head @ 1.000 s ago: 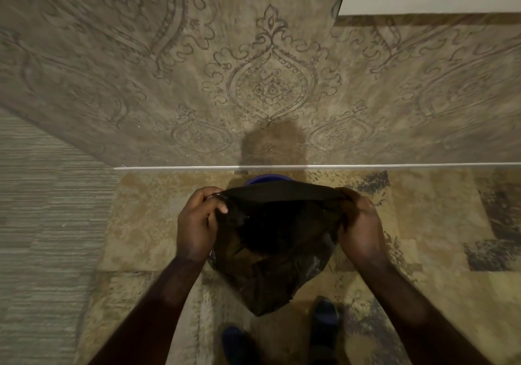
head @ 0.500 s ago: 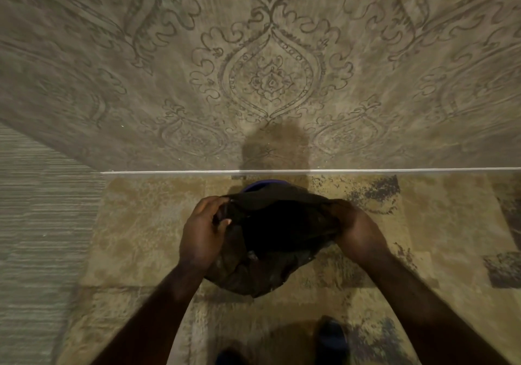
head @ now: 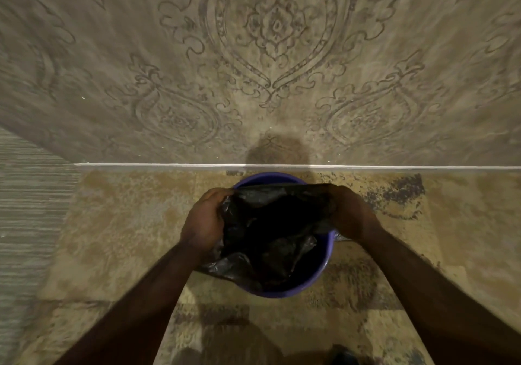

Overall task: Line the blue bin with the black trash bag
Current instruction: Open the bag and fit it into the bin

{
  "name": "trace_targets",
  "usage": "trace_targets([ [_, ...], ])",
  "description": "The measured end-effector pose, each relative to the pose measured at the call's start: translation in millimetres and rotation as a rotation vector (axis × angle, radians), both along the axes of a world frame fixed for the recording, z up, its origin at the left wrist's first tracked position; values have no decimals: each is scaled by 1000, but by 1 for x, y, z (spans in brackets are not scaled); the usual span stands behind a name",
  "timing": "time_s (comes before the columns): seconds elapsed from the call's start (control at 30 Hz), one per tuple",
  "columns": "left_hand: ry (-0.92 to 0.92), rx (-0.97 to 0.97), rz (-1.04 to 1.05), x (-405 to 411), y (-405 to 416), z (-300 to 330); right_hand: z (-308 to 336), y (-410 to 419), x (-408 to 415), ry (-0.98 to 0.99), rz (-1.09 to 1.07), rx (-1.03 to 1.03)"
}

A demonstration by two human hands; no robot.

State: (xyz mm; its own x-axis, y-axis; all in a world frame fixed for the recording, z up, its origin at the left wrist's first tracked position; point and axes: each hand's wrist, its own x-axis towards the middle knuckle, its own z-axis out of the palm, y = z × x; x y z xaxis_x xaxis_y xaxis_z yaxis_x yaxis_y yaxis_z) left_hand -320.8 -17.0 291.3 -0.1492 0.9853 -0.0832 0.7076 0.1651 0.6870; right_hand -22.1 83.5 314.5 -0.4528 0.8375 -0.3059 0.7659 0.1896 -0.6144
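Seen from above, looking down past both forearms. Left hand (head: 203, 221) closed on the left edge of the black trash bag (head: 270, 232), fingers curled over the plastic at the bin's left side. Right hand (head: 352, 213) closed on the bag's right edge, knuckles up, at the bin's right side. Bag mouth stretched between the two hands, its far edge pulled taut in a near-straight line just inside the far rim. Body of the bag sunk down inside the blue bin (head: 315, 280), crumpled and glossy in folds toward the near side. On the near left, a flap of bag draped over the rim and hanging outside the bin. On the near right, bare blue rim and inner wall exposed, not covered by plastic. Far rim also showing as a blue arc beyond the bag's taut edge.

Bin upright on a mottled tan and brown carpet (head: 127, 223), close to the wall. White baseboard strip (head: 169, 164) running left to right just beyond the bin. Above it, wall (head: 276, 54) covered in beige paper with a large ornamental medallion pattern. Rounded shadow (head: 277, 150) cast on the wall directly behind the bin. To the far left, a striped grey floor covering (head: 28, 209) beside the carpet. At the near edge of the view, a dark shoe tip (head: 342, 357), blurred.
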Motion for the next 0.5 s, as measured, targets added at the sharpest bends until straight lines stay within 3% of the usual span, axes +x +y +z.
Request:
trace_targets([
  [0.3, -54, 36, 178, -22, 32, -72, -76, 54, -26, -48, -153, 184],
  [0.37, -169, -26, 237, -30, 38, -79, -87, 66, -31, -42, -183, 117],
  [0.5, -595, -252, 409, -37, 47, -92, -112, 88, -39, 9, -272, -32],
])
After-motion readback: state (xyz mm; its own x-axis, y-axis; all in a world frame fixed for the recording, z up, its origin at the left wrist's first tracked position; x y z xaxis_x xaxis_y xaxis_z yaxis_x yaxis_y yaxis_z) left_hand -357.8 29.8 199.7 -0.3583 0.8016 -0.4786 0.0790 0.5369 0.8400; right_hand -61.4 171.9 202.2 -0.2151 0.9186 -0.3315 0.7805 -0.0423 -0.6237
